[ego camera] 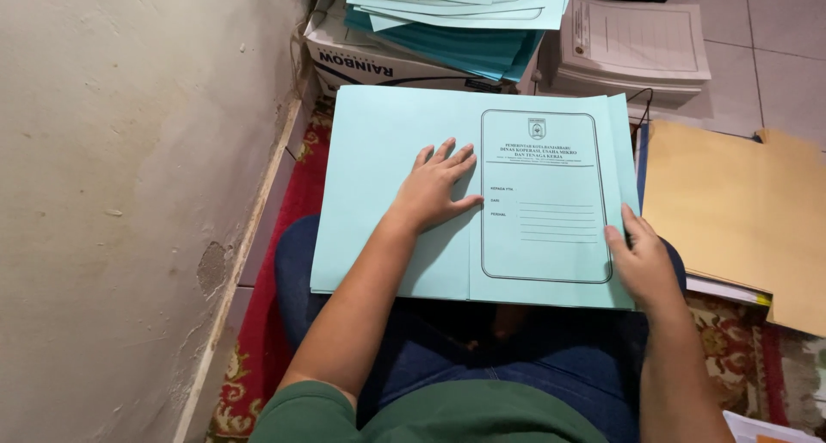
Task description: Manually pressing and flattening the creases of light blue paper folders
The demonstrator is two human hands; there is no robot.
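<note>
Pressing my left hand (437,187) flat, fingers spread, on the folder (447,193) across my lap; right hand (641,262) pinches its rt edge. Loose grip w/ slick card = could slide off knees.

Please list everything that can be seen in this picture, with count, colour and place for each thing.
Light blue paper folder with a printed black frame: one on top, edges of more under it, on the person's lap.
Stack of light blue and teal paper folders: one stack, on the box at top centre.
White cardboard box: one, against the wall, under that stack.
Pile of white printed papers: one, top right, on the floor.
Tan paper folders: a few, overlapping, right side.
Red patterned carpet: one, under the person.
Cream plaster wall: left side.
Pale floor tiles: top right.
Left hand: flat on the top folder.
Right hand: gripping the folder's right edge.
</note>
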